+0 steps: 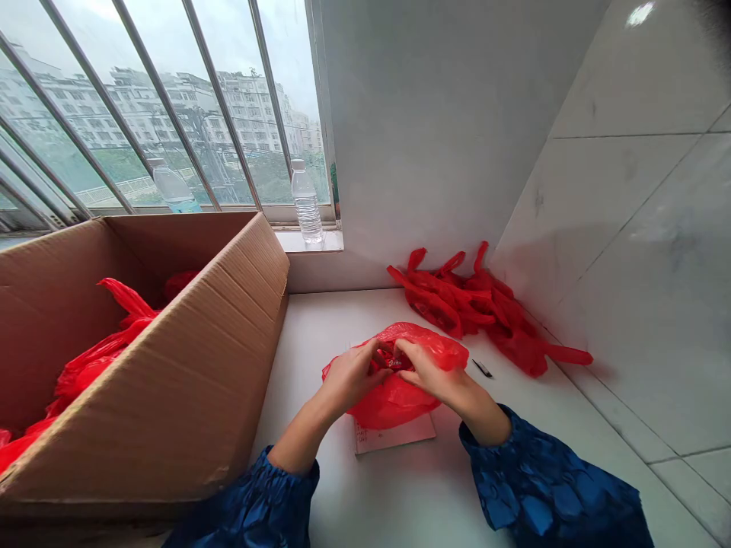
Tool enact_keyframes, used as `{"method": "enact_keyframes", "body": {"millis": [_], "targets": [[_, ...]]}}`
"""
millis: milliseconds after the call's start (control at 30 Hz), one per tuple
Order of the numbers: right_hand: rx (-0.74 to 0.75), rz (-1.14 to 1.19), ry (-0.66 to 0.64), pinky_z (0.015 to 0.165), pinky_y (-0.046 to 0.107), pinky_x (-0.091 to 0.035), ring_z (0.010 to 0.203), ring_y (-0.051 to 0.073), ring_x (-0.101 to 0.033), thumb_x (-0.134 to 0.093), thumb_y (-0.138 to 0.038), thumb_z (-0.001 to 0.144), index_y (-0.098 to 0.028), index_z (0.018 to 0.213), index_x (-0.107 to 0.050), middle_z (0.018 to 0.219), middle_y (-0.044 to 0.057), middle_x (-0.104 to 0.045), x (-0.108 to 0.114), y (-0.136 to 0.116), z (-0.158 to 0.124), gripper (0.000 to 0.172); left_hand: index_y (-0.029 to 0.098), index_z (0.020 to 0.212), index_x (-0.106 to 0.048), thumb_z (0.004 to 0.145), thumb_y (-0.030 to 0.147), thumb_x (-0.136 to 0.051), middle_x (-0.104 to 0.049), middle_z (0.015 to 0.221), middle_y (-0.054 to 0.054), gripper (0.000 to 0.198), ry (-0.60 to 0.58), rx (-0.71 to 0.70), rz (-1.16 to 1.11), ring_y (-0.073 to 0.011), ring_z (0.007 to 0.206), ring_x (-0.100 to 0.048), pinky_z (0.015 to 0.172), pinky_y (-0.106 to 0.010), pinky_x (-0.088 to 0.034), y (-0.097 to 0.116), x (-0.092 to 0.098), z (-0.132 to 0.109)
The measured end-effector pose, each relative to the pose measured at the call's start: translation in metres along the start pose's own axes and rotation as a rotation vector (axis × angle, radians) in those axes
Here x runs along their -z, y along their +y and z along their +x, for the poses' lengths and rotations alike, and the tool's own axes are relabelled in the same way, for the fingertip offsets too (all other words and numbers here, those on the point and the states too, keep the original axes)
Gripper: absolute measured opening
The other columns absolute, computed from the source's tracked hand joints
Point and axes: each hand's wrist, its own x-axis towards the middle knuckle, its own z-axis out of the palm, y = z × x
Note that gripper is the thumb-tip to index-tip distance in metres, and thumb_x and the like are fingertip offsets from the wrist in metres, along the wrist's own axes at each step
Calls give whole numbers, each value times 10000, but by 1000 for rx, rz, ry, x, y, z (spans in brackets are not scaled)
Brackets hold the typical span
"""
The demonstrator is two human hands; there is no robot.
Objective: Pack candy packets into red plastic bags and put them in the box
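A thin red plastic bag (400, 399) lies spread in front of me, its mouth turned up. Both my hands are at its opening, thumbs toward each other. My left hand (355, 374) has its fingers curled on the left side of the mouth. On the right side, my right hand (431, 374) bends its fingers over the film in the same way. Between the fingertips shows a small red item (394, 361) with light marks; its kind cannot be made out. Under the bag rests a flat pale box or booklet (394, 438), partly covered.
Left stands a big cardboard box (171, 396) holding red plastic bags (108, 361). More red bags (474, 297) are heaped by the wall. A small black object (483, 369) lies on the white surface (308, 342). Plastic bottles (307, 202) stand at the barred window.
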Motion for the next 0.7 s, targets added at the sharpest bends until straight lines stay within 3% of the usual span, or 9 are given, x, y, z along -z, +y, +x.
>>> {"method": "enact_keyframes", "body": {"millis": [167, 367, 467, 567, 700], "targets": [[86, 197, 17, 702, 275, -476, 822, 160, -605, -666, -111, 793, -230, 932, -522, 951, -4, -605, 21, -20, 1, 232, 253, 1158, -635, 913, 333, -639, -730, 1045, -17, 257, 24, 8, -82, -170, 825, -670, 672, -261, -460, 7, 16, -7], [28, 475, -48, 613, 246, -439, 654, 118, -549, -585, -26, 797, -227, 912, -480, 794, -49, -552, 42, -44, -4, 254, 225, 1011, -681, 908, 301, -628, -726, 894, 4, 137, 2, -21, -234, -145, 764, -637, 653, -234, -457, 12, 27, -12], [-2, 545, -81, 652, 256, -466, 715, 131, -598, -593, -26, 791, -224, 950, -484, 819, -40, -580, 47, -49, -6, 276, 220, 967, -681, 899, 274, -621, -722, 868, 10, 105, 16, -11, -237, -136, 722, -612, 627, -227, -440, 15, 28, -13], [42, 571, -101, 717, 276, -498, 822, 159, -643, -641, -166, 860, -213, 1007, -524, 905, 1, -640, 46, -47, -8, 194, 218, 967, -675, 905, 288, -614, -725, 860, 8, 112, 14, -6, -121, -138, 720, -614, 617, -226, -429, 17, 30, -14], [49, 310, -103, 746, 284, -499, 859, 172, -642, -583, -265, 934, -204, 951, -579, 945, 28, -669, 34, -29, -8, 63, 240, 982, -699, 938, 276, -548, -753, 898, -3, 161, -26, 11, -10, -159, 765, -657, 644, -236, -437, 13, 31, -13]]}}
